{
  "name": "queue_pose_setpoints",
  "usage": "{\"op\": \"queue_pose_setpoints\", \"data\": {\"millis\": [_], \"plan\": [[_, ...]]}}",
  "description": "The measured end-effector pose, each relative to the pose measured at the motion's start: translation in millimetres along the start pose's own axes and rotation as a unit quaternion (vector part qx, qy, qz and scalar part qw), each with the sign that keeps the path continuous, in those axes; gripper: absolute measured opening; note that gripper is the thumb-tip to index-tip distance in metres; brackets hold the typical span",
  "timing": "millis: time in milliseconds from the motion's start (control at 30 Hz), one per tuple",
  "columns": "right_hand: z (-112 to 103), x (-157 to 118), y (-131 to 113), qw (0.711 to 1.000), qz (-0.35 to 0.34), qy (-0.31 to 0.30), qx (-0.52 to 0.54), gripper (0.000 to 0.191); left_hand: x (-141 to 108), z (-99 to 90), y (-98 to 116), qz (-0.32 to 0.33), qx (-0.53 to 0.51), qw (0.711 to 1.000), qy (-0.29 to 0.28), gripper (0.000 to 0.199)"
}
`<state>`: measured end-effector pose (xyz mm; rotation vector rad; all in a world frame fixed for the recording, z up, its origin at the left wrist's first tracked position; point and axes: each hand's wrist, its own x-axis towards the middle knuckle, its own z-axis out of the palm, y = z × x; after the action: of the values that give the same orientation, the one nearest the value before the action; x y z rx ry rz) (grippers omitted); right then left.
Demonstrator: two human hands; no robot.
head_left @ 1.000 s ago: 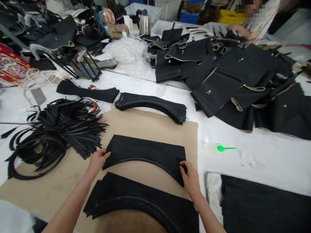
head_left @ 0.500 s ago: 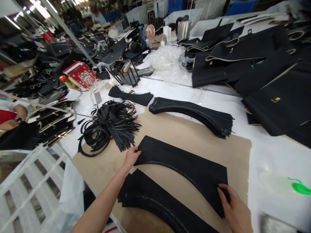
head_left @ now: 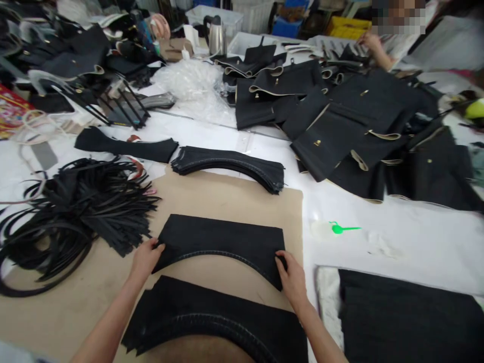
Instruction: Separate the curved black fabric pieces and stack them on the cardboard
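A black arched panel (head_left: 227,237), with a stitched line along its curved lower edge, lies on the brown sheet (head_left: 223,199). My left hand (head_left: 147,258) closes on its left end, fingertips at the edge. At the right end, the fingers and thumb of my right hand (head_left: 293,277) grip the side edge. Nearer to me, partly cut off by the frame, sits a stack of similar black panels (head_left: 212,302). Beyond the held panel rests another stack of arched pieces (head_left: 230,164), with a further black piece (head_left: 124,146) to its left.
Black strips (head_left: 98,201) lie heaped at the left. Black bag pieces (head_left: 340,121) cover the back right, where another person's hand (head_left: 372,43) shows. A bottle with a green cap (head_left: 338,229) and dark folded material (head_left: 408,322) are at the right. Clear plastic (head_left: 192,91) lies behind.
My view has swung to the right, so the bag pieces, the other person and the dark folded material show more. Both hands still hold the same panel, which looks more level.
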<state>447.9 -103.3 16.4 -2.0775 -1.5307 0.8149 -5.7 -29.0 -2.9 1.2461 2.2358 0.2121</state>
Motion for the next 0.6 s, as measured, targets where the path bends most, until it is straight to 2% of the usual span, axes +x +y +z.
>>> {"op": "queue_pose_setpoints", "data": {"millis": [200,367,467,600], "plan": [[-0.2,-1.2,4.6,1.000,0.002,0.008,0.014,0.024,5.7,2.4,-3.3,-0.006,0.019,1.000,-0.015,0.033],[-1.1,0.0,4.3,1.000,0.002,0.003,0.004,0.026,2.2,1.5,5.9,-0.008,0.028,1.000,-0.008,0.031],[-1.7,-3.0,5.5,1.000,-0.003,-0.001,0.007,0.031,-6.4,-0.8,12.3,-0.001,0.026,1.000,0.009,0.023],[3.6,0.2,14.0,0.999,0.029,-0.001,-0.021,0.041,-8.6,-1.6,13.4,0.016,0.016,0.999,0.024,0.009]]}}
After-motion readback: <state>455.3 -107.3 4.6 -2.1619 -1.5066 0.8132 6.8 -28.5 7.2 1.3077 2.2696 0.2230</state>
